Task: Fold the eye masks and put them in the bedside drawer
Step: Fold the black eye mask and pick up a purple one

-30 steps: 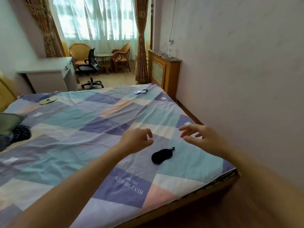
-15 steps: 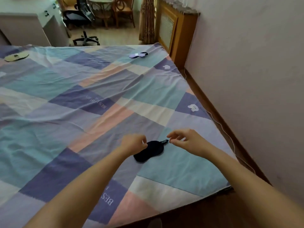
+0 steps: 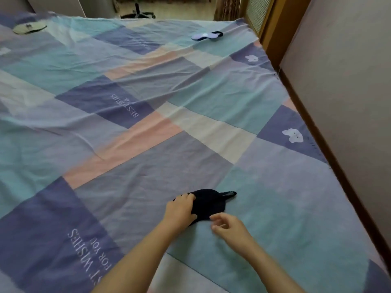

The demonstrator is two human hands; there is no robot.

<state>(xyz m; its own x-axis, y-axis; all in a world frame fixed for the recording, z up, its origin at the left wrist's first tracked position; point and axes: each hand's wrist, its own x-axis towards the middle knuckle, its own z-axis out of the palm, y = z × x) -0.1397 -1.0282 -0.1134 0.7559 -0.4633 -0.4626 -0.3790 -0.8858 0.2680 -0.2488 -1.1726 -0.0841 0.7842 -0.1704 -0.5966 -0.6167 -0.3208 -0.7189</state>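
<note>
Early on: the left hand (image 3: 182,210) grips the black eye mask (image 3: 208,205) near the bed (image 3: 275,208)'s right edge; right hand (image 3: 229,228) fingers loosely curled, empty. Two masks (image 3: 206,36) (image 3: 28,28) lie unfolded at the far edge.

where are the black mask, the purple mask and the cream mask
black mask (image 3: 209,203), head view, middle of its dark fabric
purple mask (image 3: 204,36), head view, its pale front panel
cream mask (image 3: 28,28), head view, centre of its pale face

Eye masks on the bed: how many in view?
3. Black eye mask near the foot, under the left hand; lilac eye mask far right; pale eye mask far left. More may lie out of frame.
</note>
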